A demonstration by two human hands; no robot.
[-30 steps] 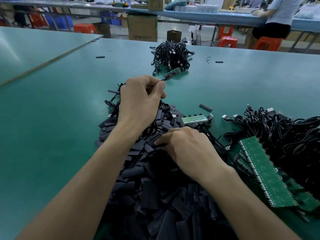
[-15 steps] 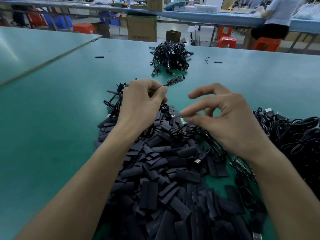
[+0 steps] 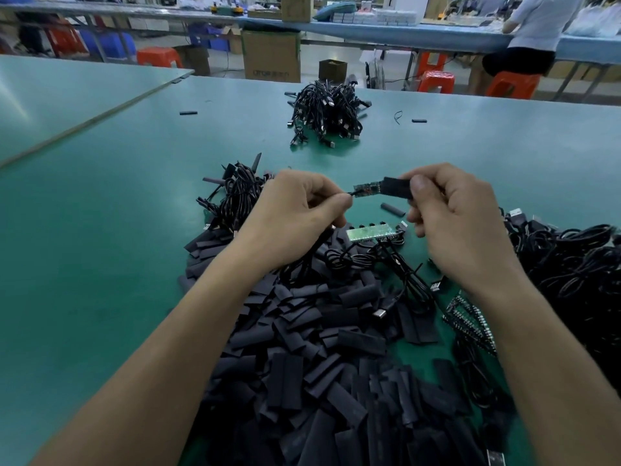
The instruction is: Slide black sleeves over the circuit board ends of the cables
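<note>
My left hand (image 3: 295, 213) pinches a thin black cable just behind its small green circuit board (image 3: 367, 188), held above the table. My right hand (image 3: 450, 216) pinches a black sleeve (image 3: 398, 188) between thumb and forefinger; the sleeve's mouth covers the board's right tip. A large heap of loose black sleeves (image 3: 319, 358) lies under my forearms. Another green board (image 3: 373, 233) with its cable rests on the heap's far edge.
A bundle of cables (image 3: 326, 112) sits at the back of the green table (image 3: 100, 264). More coiled cables (image 3: 235, 196) lie left of my hands, a black tangle (image 3: 571, 264) at right with green board strips (image 3: 470, 317). A person (image 3: 534, 31) sits at the far bench.
My right hand left the sleeve heap, rose with a sleeve and met the board. My left hand lowered the board towards me; the sleeve now sits on its tip.
</note>
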